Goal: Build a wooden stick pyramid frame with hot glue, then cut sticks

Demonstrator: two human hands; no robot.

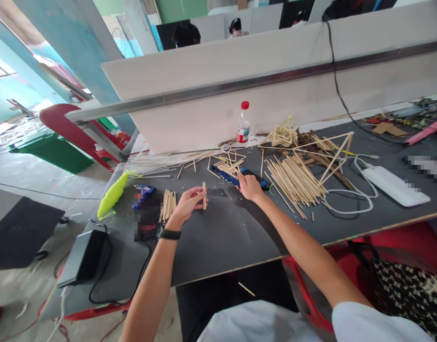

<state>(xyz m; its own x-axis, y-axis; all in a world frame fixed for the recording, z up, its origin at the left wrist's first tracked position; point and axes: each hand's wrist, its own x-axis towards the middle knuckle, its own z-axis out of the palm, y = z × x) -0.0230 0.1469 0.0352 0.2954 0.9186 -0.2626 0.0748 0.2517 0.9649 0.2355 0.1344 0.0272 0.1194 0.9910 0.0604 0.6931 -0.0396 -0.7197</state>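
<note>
Pinches short sticks (pixel 204 195) upright in the left hand (pixel 190 203), with thumb and fingers nearly together, above the surface (pixel 221 237), and curls the right hand (pixel 250 187) at a blue tool (pixel 224 175), too hidden to tell whether gripping. Looks partway done: shows a short-stick bundle (pixel 167 206) towards the left edge and joined frames (pixel 280 138) near the back edge, with long sticks (pixel 297 179) loose in front.

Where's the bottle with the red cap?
In the head view, the bottle stands just right of centre at the back of the table, before the white partition, beyond the right hand.
</note>
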